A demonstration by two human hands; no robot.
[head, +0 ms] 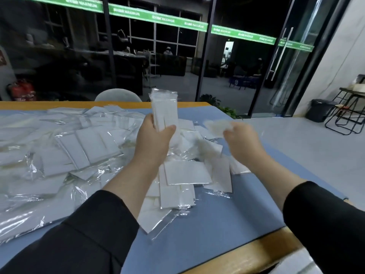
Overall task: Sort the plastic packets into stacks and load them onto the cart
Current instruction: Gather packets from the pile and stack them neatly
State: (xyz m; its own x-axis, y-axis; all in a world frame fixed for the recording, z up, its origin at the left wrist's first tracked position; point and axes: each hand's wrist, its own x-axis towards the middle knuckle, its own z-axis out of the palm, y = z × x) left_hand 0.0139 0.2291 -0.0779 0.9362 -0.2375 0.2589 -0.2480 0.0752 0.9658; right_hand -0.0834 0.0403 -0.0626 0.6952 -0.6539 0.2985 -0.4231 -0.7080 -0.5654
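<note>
Many white packets in clear plastic (pixel 83 147) lie in a loose heap across the blue mat (pixel 227 214). My left hand (pixel 154 139) grips an upright stack of packets (pixel 165 107) above the heap, thumb on its right side. To the right, my right hand (pixel 240 139) pinches a single packet (pixel 216 126), blurred by motion, a little above the table's right part. No cart is in view.
The mat covers a wooden table (pixel 246 254) whose edge runs along the front right. A grey chair back (pixel 118 95) stands behind the far edge. On the floor at right are a black bin (pixel 320 109) and wire-frame stools (pixel 347 115). Glass walls lie beyond.
</note>
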